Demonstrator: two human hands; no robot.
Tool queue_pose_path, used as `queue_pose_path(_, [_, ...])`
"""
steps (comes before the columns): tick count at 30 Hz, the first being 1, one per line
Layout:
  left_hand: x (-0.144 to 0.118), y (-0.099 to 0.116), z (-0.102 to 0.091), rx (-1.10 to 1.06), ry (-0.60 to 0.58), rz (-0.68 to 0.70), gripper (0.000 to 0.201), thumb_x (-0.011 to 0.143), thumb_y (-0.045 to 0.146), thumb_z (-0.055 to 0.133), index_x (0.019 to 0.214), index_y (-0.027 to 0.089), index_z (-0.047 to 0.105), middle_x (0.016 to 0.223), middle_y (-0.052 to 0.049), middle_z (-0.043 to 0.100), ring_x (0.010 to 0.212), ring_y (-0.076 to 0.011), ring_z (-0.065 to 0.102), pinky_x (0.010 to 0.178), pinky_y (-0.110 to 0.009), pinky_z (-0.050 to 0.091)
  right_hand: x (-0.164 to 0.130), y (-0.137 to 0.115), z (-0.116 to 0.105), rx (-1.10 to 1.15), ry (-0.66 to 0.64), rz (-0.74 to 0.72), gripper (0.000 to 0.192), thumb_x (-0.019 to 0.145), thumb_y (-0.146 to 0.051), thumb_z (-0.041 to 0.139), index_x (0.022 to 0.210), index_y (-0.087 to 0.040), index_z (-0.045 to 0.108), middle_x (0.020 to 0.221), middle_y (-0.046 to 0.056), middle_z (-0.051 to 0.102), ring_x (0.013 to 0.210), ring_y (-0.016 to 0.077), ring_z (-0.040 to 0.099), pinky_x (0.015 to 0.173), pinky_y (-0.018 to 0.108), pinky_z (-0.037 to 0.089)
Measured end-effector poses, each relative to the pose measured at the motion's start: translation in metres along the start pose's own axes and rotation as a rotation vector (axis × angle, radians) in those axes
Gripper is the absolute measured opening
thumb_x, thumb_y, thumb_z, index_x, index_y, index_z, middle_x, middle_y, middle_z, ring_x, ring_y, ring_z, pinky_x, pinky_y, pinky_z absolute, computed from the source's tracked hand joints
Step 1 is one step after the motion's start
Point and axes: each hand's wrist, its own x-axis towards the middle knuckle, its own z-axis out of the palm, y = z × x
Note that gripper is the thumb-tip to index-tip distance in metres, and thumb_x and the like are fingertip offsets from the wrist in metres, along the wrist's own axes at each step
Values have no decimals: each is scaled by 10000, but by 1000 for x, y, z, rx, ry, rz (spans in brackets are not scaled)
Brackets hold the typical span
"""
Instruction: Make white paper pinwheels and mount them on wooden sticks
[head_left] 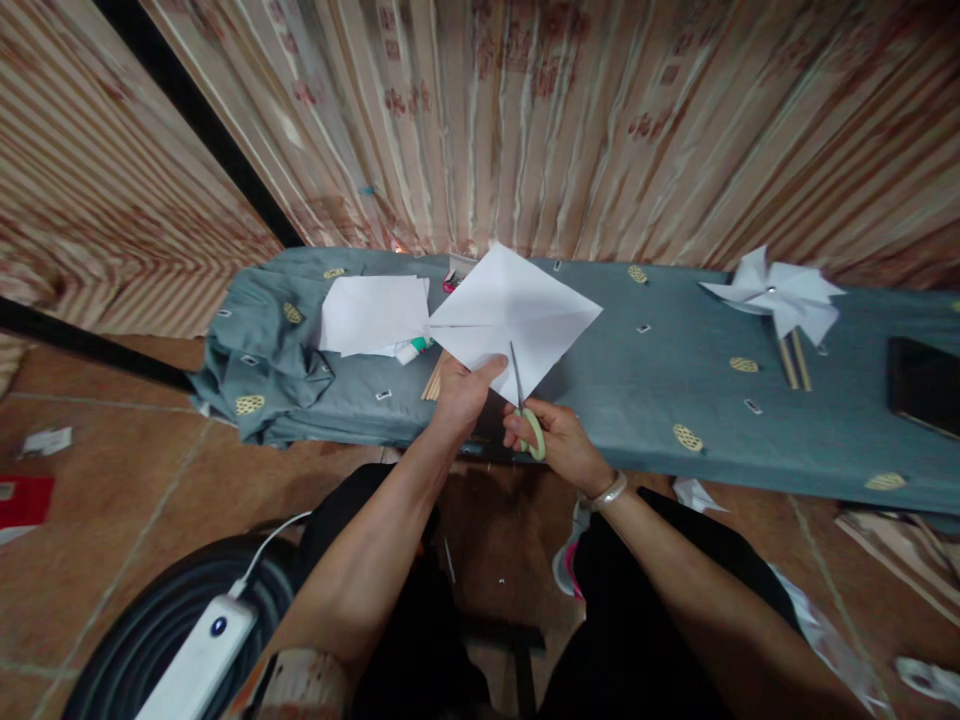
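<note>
A square sheet of white paper (517,300) is held up cornerwise above the cloth-covered bench. My left hand (465,388) pinches its lower left edge, thumb on top. A slit runs inward from the sheet's left corner. In my right hand (559,437) are scissors (533,432) with pale green handles, fingers closed round them. Their blades reach up into the paper from its bottom corner. Behind the sheet, to the left, lie a stack of white paper (375,312), a glue stick with a green cap (412,349) and thin wooden sticks (433,378).
White paper pinwheels (784,290) with wooden sticks lie on the bench's right part, near a dark phone-like object (926,383). A small red box (452,280) sits behind the sheet. A white power strip (199,655) rests on a black coil (112,640) at lower left. A pleated curtain (480,120) hangs behind.
</note>
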Motion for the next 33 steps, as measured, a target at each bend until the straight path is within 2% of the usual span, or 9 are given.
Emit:
queue_pose_path(5, [1,-2,1,0,11,-11,261,514,239,763,745,141,691,732,-21,702,638,-143,602,651,-271,465,0,-1,1,3,19,13,457,726,-641,676,799,-192,628,620,-3,655,547,115,573,530,237,464])
queue_pose_path(18, [-1,0,0,-23,1,-3,220,524,227,763,712,146,683,699,-13,695,608,-134,591,623,-260,462,0,0,2,8,22,-1,392,752,-585,686,778,-198,629,618,-6,658,546,116,566,545,242,455])
queue_pose_path(23, [-3,0,1,9,-5,-39,204,531,221,746,707,145,679,656,-9,680,555,-136,572,572,-262,445,0,-5,2,-9,25,11,423,733,-611,686,691,-197,607,598,-3,646,533,111,553,532,238,443])
queue_pose_path(33, [-4,1,2,-23,-3,-47,231,496,231,755,688,139,664,646,7,659,552,-112,548,566,-242,432,1,-5,1,0,39,9,429,708,-610,709,671,-193,616,590,-8,645,526,103,552,522,226,437])
